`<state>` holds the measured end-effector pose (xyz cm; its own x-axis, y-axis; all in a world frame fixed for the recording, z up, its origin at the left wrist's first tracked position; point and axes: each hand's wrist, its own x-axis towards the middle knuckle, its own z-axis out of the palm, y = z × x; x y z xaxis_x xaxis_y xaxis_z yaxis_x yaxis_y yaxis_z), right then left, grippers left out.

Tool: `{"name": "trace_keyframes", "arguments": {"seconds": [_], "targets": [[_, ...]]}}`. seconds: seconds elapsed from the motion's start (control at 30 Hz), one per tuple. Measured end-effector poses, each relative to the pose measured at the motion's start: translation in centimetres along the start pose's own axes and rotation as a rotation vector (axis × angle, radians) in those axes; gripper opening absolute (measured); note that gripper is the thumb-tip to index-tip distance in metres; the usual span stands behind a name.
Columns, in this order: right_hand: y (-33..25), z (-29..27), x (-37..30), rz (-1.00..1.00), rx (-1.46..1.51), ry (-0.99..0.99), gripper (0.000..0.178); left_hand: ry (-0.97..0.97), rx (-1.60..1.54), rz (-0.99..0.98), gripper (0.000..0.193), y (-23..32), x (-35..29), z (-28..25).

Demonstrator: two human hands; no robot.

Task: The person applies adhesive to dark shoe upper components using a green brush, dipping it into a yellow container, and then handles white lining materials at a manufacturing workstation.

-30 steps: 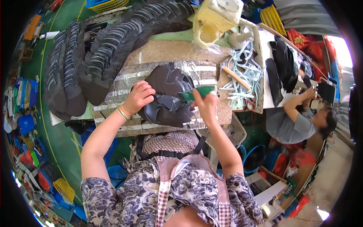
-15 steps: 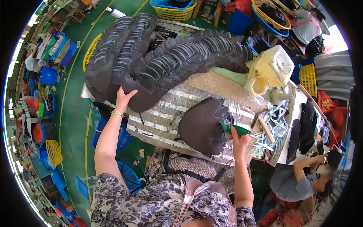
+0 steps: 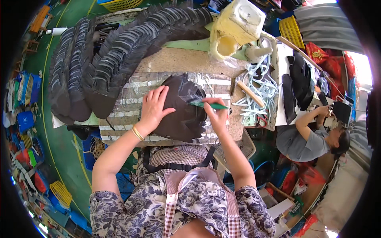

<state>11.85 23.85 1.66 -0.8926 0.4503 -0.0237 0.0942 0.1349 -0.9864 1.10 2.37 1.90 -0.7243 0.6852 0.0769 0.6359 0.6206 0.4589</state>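
Left hand (image 3: 153, 108): palm down, fingers spread, thumb apart, flat over the nine-o'clock edge of one dark piece (image 3: 174, 119), gripping nothing. Right hand (image 3: 216, 118): at its three o'clock, fingers closed on a green tool (image 3: 217, 106). Dark piece: matt, rounded, ragged toward three o'clock, lying on a white-striped board (image 3: 129, 102). Overlapped stacks (image 3: 123, 51): ridged, dark, toward eleven o'clock. Green tool: tip blurred.

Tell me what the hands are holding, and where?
The right hand holds a green scraper near its middle; the left hand rests on a dark piece.
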Motion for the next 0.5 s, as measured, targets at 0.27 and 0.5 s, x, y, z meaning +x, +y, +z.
{"name": "trace_keyframes", "arguments": {"seconds": [0.27, 0.5], "targets": [[-1.6, 0.3, -5.0, -0.028, 0.248, 0.250, 0.012, -0.047, -0.090, -0.004, 0.074, 0.5, 0.5, -0.7], [-0.4, 2.3, -7.3, -0.417, -0.239, -0.139, 0.024, -0.019, -0.119, 0.036, 0.068, -0.2, 1.2, -0.6]]}}
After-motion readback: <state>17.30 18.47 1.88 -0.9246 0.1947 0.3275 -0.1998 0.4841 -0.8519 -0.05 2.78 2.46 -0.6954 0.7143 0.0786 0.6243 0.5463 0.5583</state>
